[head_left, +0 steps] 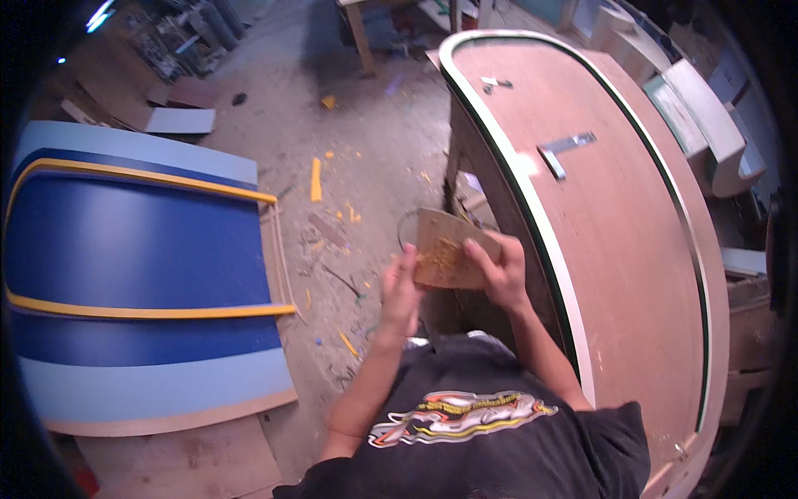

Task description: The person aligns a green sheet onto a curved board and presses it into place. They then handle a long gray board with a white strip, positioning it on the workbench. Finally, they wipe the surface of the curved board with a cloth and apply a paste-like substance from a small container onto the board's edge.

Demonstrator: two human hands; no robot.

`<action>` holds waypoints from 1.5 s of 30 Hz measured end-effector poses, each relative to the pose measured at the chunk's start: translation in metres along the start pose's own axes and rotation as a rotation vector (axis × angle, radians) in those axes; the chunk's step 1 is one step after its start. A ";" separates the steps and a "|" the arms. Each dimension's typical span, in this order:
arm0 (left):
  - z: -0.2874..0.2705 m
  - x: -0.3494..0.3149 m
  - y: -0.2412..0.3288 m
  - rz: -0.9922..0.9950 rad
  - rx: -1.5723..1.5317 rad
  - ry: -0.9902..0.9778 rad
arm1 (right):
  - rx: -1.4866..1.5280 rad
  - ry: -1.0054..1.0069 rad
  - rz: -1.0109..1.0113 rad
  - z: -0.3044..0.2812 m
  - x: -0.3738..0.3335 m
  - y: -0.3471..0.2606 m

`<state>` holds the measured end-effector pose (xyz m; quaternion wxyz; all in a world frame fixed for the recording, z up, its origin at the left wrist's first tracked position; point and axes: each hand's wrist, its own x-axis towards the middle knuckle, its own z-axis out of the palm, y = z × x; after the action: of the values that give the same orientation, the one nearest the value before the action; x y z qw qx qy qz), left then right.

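A small, thin brown board is held in front of my body, tilted so its face shows. Clumps of yellow stuff, like glue or shavings, stick to the middle of that face. My right hand grips the board's right side, its thumb pressed on the face and the other fingers partly behind. At the left edge, my left hand closes on the board with the thumb upright along it; the rest of its fingers are mostly hidden.
To the right stands a large curved wooden panel with a white edge strip; a metal square lies on it. To the left is a blue panel with yellow strips. Yellow scraps litter the concrete floor.
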<state>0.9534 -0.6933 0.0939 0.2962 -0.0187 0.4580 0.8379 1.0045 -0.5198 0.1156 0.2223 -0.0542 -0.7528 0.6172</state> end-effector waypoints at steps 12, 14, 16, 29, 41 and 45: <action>0.011 0.017 0.021 0.246 -0.254 -0.230 | 0.244 0.509 -0.071 0.044 0.001 -0.014; 0.017 0.017 0.030 0.149 -0.251 -0.234 | 0.299 0.551 -0.096 0.056 0.002 -0.016; 0.025 0.022 0.036 0.140 -0.142 -0.177 | 0.318 0.431 -0.106 0.066 -0.002 -0.018; 0.000 0.049 0.036 0.338 0.250 -0.193 | 0.373 0.041 0.239 0.069 -0.028 -0.008; 0.013 0.043 0.021 0.262 0.389 -0.119 | 0.354 0.121 0.289 0.073 -0.046 0.005; 0.014 0.050 0.009 0.299 0.424 -0.095 | 0.246 0.139 0.206 0.074 -0.049 0.009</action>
<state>0.9115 -0.6623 0.0936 0.1876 0.1509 0.6065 0.7577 1.0166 -0.6025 0.0836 0.2145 -0.1458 -0.6449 0.7189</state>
